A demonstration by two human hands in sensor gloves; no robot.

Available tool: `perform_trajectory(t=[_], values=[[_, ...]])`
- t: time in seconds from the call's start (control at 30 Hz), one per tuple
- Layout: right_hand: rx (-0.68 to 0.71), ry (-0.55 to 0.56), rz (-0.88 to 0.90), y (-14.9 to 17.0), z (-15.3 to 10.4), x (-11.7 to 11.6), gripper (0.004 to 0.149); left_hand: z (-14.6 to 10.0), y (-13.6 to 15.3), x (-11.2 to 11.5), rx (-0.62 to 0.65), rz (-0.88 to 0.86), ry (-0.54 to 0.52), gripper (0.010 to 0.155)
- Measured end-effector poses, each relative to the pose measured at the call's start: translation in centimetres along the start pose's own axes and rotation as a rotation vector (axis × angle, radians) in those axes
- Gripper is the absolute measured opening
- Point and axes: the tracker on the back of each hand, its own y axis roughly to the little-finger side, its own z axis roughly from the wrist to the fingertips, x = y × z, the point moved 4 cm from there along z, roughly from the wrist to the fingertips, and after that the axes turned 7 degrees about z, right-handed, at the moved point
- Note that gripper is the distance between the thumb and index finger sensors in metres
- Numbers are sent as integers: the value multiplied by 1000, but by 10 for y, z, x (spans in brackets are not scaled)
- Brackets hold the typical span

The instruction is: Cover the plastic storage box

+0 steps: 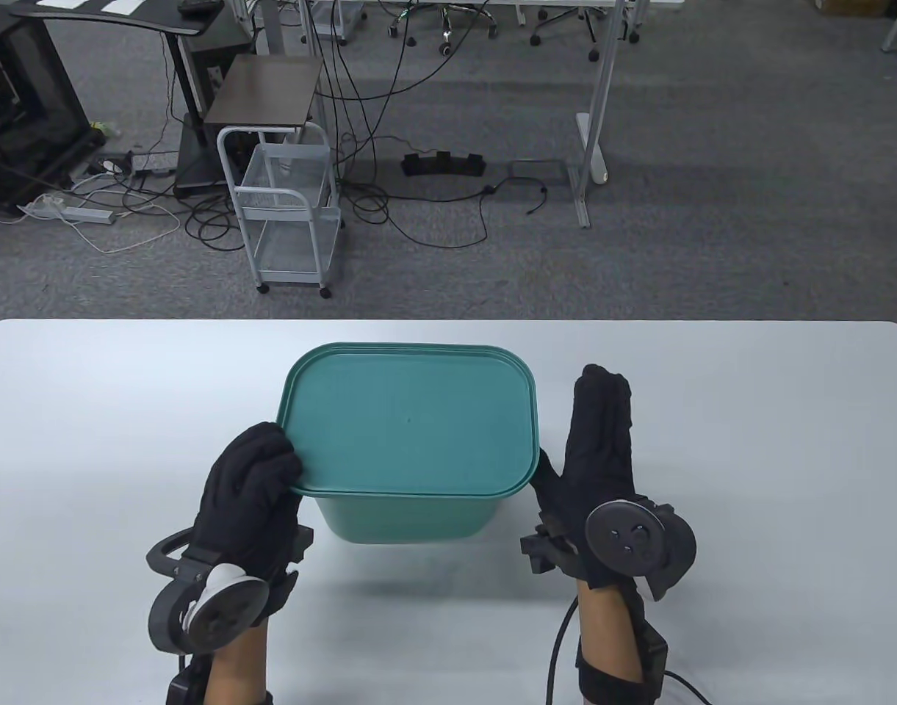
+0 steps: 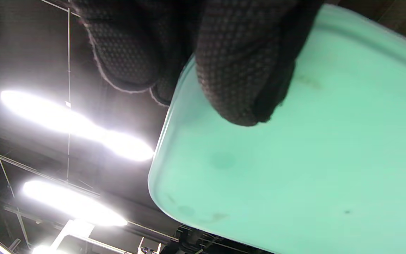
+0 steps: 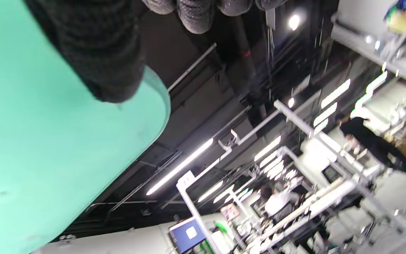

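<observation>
A teal plastic lid (image 1: 408, 422) lies over the top of the teal storage box (image 1: 404, 518) on the white table (image 1: 88, 440); I cannot tell whether it is seated. My left hand (image 1: 283, 466) grips the lid's near left corner. In the left wrist view a gloved finger (image 2: 234, 70) presses on the lid (image 2: 294, 158). My right hand (image 1: 573, 433) is beside the lid's right edge with fingers stretched out flat and the thumb at the near right corner. In the right wrist view the thumb (image 3: 100, 53) touches the lid (image 3: 48, 148) and the fingertips (image 3: 196, 14) hang free.
The table's far edge lies just behind the box. Beyond it on the floor stand a white wire cart (image 1: 290, 213), loose cables (image 1: 360, 147) and a desk leg (image 1: 591, 147).
</observation>
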Motion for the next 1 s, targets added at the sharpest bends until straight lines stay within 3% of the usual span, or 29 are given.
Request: perform_trajectory(t=[0.1, 0.23, 0.3, 0.33, 0.4, 0.53, 0.83, 1.0], values=[[2, 10, 94, 3, 2, -5, 82, 0, -1, 3, 15, -17, 23, 43], [7, 35, 174, -3, 2, -3, 51, -3, 0, 5, 5, -64, 6, 44], [19, 35, 190, -6, 2, -1, 46, -5, 4, 4, -32, -85, -8, 61], [14, 22, 229, -8, 3, 0, 47, -5, 6, 5, -46, -107, 9, 76], [7, 29, 314, -12, 3, 2, 45, -6, 12, 5, -89, -138, 28, 83], [-22, 26, 281, -17, 4, 0, 50, -7, 22, 4, -131, -145, 32, 81], [-442, -70, 660, 27, 3, -52, 61, -8, 32, 5, -184, -174, 34, 77], [-613, -116, 636, 51, 1, -74, 61, -10, 31, 10, -180, -174, 49, 74]])
